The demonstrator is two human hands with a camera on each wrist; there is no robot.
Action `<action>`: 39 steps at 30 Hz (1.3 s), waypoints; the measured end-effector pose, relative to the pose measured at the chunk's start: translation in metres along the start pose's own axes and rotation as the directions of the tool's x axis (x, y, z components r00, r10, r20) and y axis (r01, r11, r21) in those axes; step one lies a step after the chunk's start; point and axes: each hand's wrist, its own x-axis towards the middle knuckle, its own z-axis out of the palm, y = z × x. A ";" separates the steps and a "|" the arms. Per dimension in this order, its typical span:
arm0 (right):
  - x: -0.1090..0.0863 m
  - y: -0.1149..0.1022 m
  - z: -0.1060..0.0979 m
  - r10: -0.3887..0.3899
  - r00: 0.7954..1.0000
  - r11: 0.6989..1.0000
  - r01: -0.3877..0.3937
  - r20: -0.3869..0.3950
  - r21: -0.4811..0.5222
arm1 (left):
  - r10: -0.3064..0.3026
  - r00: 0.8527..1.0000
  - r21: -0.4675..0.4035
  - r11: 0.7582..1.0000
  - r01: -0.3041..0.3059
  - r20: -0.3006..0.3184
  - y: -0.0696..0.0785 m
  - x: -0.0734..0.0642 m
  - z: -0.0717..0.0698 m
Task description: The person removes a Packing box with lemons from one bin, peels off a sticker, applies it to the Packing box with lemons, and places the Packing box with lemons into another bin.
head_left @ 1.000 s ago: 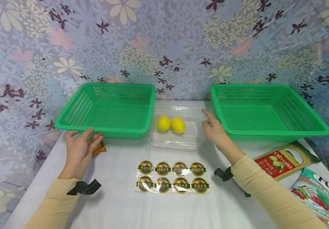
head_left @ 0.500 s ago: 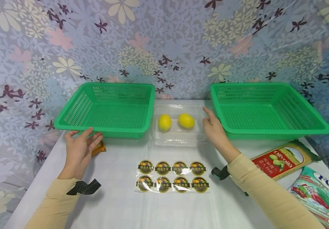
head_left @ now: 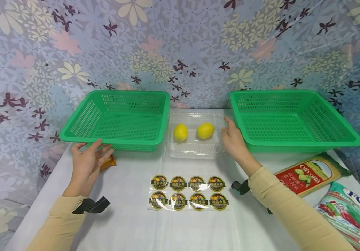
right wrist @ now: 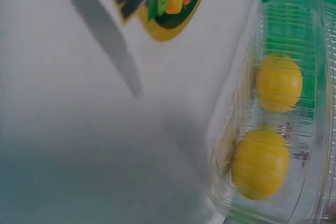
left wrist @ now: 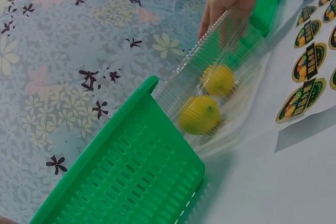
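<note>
In the head view, two yellow lemons (head_left: 180,132) lie apart inside a clear plastic clamshell box (head_left: 195,148) between two green baskets. My right hand (head_left: 235,141) grips the right end of this box, its fingers straddling the end wall in the left wrist view. Through the clear wall, the right wrist view shows both lemons (right wrist: 260,163). My left hand (head_left: 87,165) has loosely spread fingers at the front rim of the left green basket (head_left: 114,142); whether they touch it I cannot tell. Beside those fingers lies a small amber packet (head_left: 108,162), partly hidden.
A sheet of round fruit stickers (head_left: 188,193) lies in front of the box. The right green basket (head_left: 305,144) stands beyond my right arm. A pasta pack (head_left: 313,174) and a FOX'S bag (head_left: 352,212) lie at the right. A floral backdrop rises behind.
The lemons have moved apart, the right one rolling rightward inside the box. The box has shifted slightly away from me, and my right fingers have drawn in on its end. My left hand stays put.
</note>
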 end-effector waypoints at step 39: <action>-0.084 -0.050 0.028 -0.290 0.927 0.957 0.280 0.238 0.075 | -0.277 0.857 0.557 0.830 -0.013 0.433 -0.050 -0.042 0.020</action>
